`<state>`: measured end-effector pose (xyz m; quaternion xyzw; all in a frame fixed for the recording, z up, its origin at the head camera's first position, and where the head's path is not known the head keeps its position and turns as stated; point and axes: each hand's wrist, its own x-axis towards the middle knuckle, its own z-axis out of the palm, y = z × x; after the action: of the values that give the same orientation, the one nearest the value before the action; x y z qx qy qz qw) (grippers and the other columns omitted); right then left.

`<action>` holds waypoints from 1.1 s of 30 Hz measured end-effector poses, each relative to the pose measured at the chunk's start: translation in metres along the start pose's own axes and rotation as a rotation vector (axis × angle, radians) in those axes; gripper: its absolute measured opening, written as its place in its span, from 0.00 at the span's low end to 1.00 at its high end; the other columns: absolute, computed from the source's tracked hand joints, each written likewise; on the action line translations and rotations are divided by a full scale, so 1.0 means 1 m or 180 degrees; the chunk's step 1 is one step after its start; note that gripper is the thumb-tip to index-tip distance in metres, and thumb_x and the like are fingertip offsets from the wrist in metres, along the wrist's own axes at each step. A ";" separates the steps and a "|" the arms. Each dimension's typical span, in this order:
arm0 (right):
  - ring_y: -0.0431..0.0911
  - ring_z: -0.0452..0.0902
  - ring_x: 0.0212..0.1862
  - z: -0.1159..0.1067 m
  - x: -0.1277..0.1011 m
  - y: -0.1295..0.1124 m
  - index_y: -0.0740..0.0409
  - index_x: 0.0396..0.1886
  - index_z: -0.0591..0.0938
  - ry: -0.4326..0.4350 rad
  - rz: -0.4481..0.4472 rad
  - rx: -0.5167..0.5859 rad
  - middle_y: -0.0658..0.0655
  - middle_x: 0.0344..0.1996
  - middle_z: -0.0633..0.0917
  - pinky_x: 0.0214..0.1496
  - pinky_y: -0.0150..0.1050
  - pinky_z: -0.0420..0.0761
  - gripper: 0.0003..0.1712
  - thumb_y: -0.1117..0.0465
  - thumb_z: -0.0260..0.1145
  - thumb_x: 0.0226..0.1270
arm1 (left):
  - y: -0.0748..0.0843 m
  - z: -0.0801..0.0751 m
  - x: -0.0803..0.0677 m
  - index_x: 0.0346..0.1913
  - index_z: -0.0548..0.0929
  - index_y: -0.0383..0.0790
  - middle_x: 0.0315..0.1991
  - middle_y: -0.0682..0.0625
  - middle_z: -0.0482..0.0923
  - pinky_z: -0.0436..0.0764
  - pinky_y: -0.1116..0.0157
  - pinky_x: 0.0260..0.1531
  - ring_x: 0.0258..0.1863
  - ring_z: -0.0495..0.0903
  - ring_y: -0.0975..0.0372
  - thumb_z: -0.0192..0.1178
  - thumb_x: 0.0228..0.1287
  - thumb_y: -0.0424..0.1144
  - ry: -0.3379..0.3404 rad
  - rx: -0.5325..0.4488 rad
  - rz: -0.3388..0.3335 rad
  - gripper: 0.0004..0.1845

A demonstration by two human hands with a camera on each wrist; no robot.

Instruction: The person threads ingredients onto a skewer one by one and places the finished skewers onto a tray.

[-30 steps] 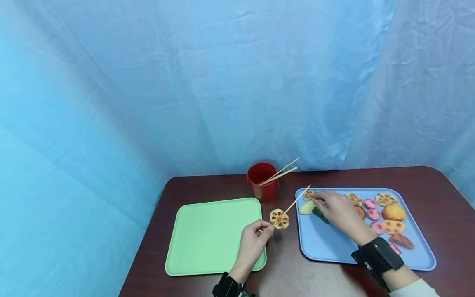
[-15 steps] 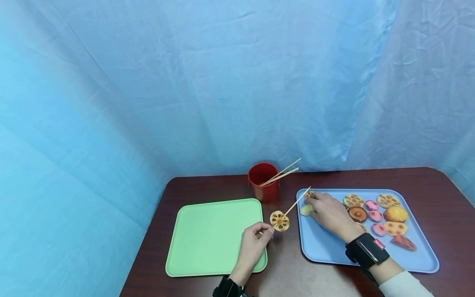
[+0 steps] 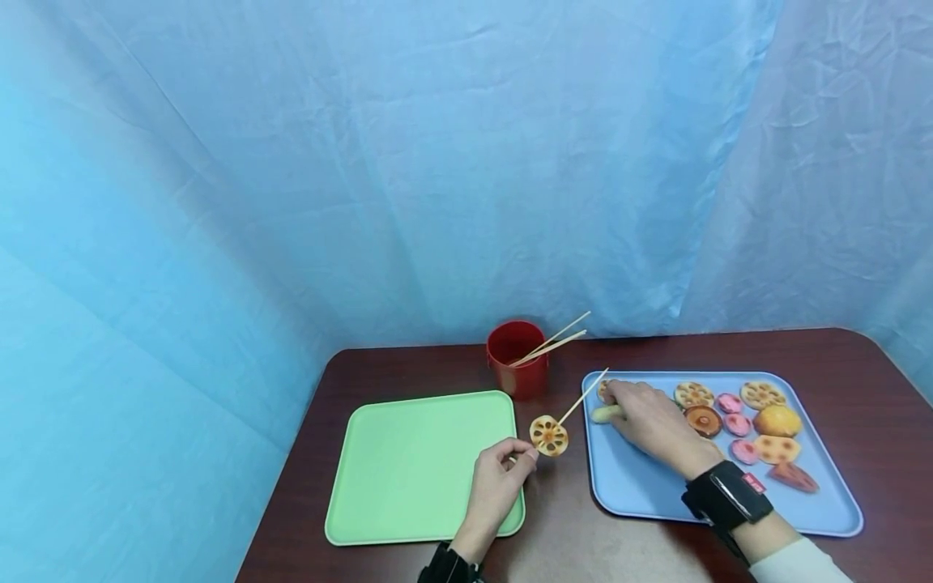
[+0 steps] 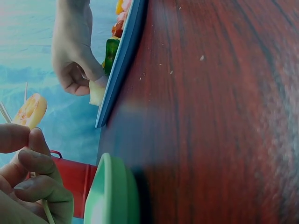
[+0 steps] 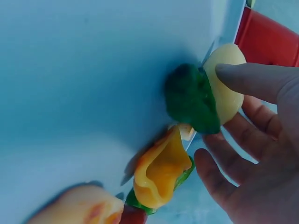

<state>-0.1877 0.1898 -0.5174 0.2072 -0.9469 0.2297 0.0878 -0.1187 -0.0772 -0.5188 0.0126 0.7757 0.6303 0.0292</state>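
Observation:
My left hand [image 3: 492, 486] pinches a bamboo skewer [image 3: 583, 396] close below a lotus root slice [image 3: 549, 448] threaded on it. The skewer's bare tip points up and right, over the corner of the blue tray [image 3: 627, 490]. Over that tray's left part, my right hand [image 3: 652, 421] pinches a pale yellow-green slice [image 5: 224, 109], thumb on its face and fingers behind. The slice stands tilted at the tray's edge. A dark green piece [image 5: 187, 93] lies against it, hidden behind the hand in the head view. Another lotus root slice [image 3: 602, 390] peeks out beyond my fingertips.
Right on the blue tray lie a mushroom cap [image 3: 703, 420], pink rounds [image 3: 737, 424], a yellow lump [image 3: 777, 420] and a wing-shaped piece [image 3: 794, 477]. A green tray [image 3: 408, 470] is at left; a red cup [image 3: 521, 376] with several skewers stands behind.
My right hand has shifted slightly left from the dark green piece to the pale slice, which now tilts up in its pinch. The left hand holds the skewer almost unmoved.

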 end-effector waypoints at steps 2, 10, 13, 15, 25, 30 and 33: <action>0.42 0.68 0.29 -0.002 0.000 -0.001 0.52 0.36 0.80 -0.0047 0.0113 0.0085 0.46 0.27 0.76 0.31 0.41 0.71 0.13 0.70 0.75 0.60 | 0.000 0.000 0.000 0.37 0.89 0.34 0.27 0.47 0.85 0.63 0.75 0.18 0.16 0.68 0.71 0.68 0.66 0.36 0.0002 -0.0018 -0.0036 0.07; 0.42 0.75 0.34 -0.009 -0.005 -0.001 0.57 0.45 0.86 0.0067 0.0301 0.0200 0.52 0.38 0.85 0.37 0.46 0.78 0.10 0.67 0.75 0.65 | -0.002 0.000 -0.001 0.39 0.89 0.34 0.29 0.47 0.85 0.64 0.74 0.19 0.17 0.69 0.69 0.67 0.67 0.36 0.0009 -0.0087 -0.0128 0.07; 0.45 0.76 0.35 -0.013 -0.007 -0.001 0.61 0.48 0.86 0.0175 0.0387 0.0307 0.57 0.41 0.86 0.38 0.48 0.79 0.12 0.67 0.73 0.66 | -0.002 0.000 -0.002 0.39 0.89 0.34 0.28 0.48 0.85 0.64 0.74 0.19 0.17 0.69 0.69 0.67 0.67 0.36 0.0016 -0.0079 -0.0121 0.07; 0.47 0.77 0.36 -0.016 -0.010 -0.001 0.63 0.51 0.86 0.0245 0.0435 0.0390 0.59 0.42 0.86 0.39 0.48 0.80 0.13 0.66 0.73 0.67 | -0.002 -0.001 -0.002 0.39 0.89 0.34 0.28 0.49 0.85 0.64 0.74 0.19 0.17 0.70 0.70 0.67 0.67 0.36 0.0017 -0.0077 -0.0124 0.07; 0.54 0.85 0.47 -0.026 -0.024 -0.002 0.66 0.63 0.80 0.0260 0.0987 0.1334 0.61 0.46 0.87 0.41 0.34 0.83 0.27 0.50 0.65 0.78 | -0.001 -0.006 -0.002 0.39 0.89 0.33 0.27 0.52 0.84 0.64 0.74 0.19 0.17 0.70 0.70 0.67 0.66 0.38 -0.0101 0.0013 -0.0168 0.09; 0.51 0.84 0.50 -0.033 -0.027 -0.003 0.67 0.67 0.77 0.0191 0.1242 0.1742 0.63 0.50 0.85 0.43 0.30 0.81 0.32 0.46 0.63 0.78 | -0.004 -0.009 -0.003 0.39 0.89 0.33 0.27 0.52 0.83 0.64 0.74 0.19 0.17 0.69 0.70 0.67 0.66 0.37 -0.0148 0.0036 -0.0101 0.08; 0.44 0.82 0.47 -0.038 -0.027 -0.004 0.68 0.68 0.76 0.0164 0.1340 0.2007 0.65 0.52 0.85 0.43 0.30 0.81 0.33 0.46 0.62 0.79 | -0.006 -0.010 -0.003 0.39 0.89 0.34 0.27 0.50 0.84 0.64 0.74 0.19 0.17 0.70 0.70 0.67 0.67 0.36 -0.0165 0.0022 -0.0058 0.07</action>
<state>-0.1592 0.2137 -0.4898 0.0191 -0.8490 0.5280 -0.0055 -0.1162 -0.0881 -0.5222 0.0220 0.7769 0.6268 0.0549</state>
